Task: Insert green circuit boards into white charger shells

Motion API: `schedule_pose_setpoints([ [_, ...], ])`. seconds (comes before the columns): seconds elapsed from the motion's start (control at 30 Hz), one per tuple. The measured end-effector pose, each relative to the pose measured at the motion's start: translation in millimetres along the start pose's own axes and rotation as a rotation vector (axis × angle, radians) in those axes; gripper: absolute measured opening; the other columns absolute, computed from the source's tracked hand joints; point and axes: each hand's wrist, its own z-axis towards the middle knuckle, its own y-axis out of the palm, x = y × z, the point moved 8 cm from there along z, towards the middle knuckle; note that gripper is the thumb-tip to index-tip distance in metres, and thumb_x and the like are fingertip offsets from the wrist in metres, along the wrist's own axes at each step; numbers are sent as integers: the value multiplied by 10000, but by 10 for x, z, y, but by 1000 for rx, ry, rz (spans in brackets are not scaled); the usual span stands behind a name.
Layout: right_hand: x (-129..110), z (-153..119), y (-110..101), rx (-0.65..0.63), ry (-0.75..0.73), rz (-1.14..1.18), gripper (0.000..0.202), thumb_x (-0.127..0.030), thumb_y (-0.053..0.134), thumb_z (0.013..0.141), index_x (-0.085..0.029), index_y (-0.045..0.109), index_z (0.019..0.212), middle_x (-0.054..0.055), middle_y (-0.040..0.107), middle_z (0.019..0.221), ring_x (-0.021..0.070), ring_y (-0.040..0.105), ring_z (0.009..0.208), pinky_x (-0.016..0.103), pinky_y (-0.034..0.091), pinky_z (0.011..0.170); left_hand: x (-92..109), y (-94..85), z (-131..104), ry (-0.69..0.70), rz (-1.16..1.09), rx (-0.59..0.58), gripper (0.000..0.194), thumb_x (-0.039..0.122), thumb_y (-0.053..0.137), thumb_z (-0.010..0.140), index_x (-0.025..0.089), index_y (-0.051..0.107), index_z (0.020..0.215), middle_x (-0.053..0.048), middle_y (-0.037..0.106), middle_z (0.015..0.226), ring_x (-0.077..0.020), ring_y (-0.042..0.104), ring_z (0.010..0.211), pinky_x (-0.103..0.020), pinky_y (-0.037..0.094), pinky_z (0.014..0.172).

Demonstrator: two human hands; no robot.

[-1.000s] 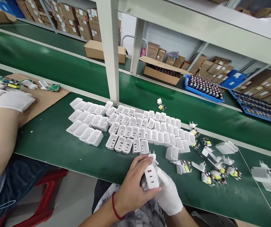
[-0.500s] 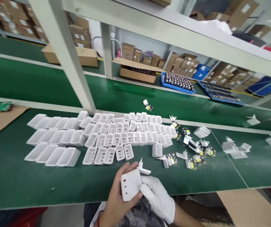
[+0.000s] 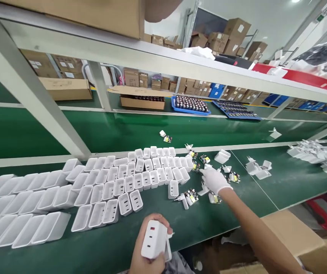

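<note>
My bare left hand grips a white charger housing near the table's front edge. Three port openings face up, the top one showing red inside; another white piece shows under its right side. My right hand, in a white glove, reaches over a cluster of small circuit boards with yellow parts and white plug pieces. Its fingertips are partly hidden among them, so their closure is unclear. Left of that hand lie a circuit board and a white plug piece. One open white case stands behind these.
Rows of open white cases cover the green table's left and middle. More white plug pieces are heaped at right. A grey frame post and shelf stand before me. Behind are a blue tray of parts and a cardboard box.
My right hand has left the charger housing and moved right and forward to the boards. The left hand still holds the housing, now lower. The view has swung to the right.
</note>
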Motion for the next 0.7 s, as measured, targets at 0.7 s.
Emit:
schedule_pose_setpoints([
  [0.7,-2195,-997,-708,113,-875,242,218,-229,452,998,-242,613,1144,13,666,756,127,505,524,288,272,499,639,-197,206,427,574,-42,510,66,529,720,217,412,1194,-103,499,1065,-232,514,979,-355,470,782],
])
